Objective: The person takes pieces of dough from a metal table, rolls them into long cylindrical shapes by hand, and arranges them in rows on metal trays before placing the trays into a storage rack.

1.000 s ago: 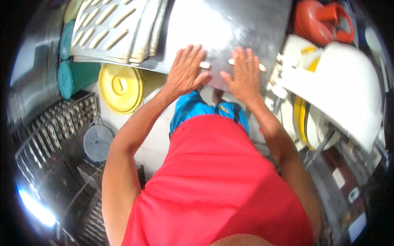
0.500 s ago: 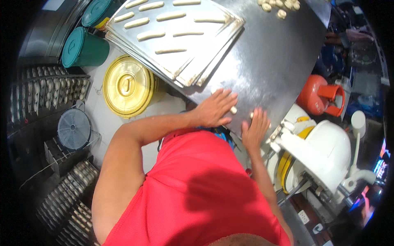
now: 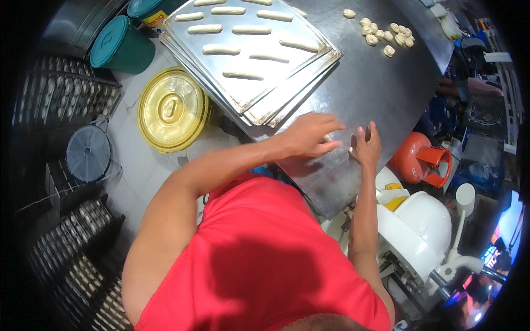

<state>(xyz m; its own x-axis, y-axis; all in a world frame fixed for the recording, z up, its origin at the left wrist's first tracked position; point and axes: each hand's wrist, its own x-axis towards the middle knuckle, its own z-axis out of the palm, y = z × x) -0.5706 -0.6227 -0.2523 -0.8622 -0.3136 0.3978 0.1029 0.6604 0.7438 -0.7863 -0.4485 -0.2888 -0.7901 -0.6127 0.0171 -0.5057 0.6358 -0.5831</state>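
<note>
At the near part of the steel table, my left hand point(image 3: 314, 135) reaches out with its fingers stretched and thumb apart, slightly blurred. A small pale bit of dough point(image 3: 327, 137) shows between that thumb and the fingers. To its right, my right hand point(image 3: 366, 148) is raised with fingers apart. Another pale bit of dough point(image 3: 351, 150) shows at its left edge; how far it extends behind the hand is hidden. Beyond my left hand, rolled dough sticks point(image 3: 251, 30) lie in rows on a metal baking tray point(image 3: 276, 69), stacked on other trays.
Several round dough pieces point(image 3: 388, 36) sit on the far part of the steel table point(image 3: 370, 88). A yellow lidded bucket point(image 3: 171, 110) and a green lidded bin point(image 3: 124, 47) stand left. An orange gas cylinder point(image 3: 414, 157) and a white mixer point(image 3: 422, 231) stand right.
Both hands have moved right, and the right hand has lifted from lying flat to fingers raised. The view has shifted, bringing more of the round dough pieces into sight.
</note>
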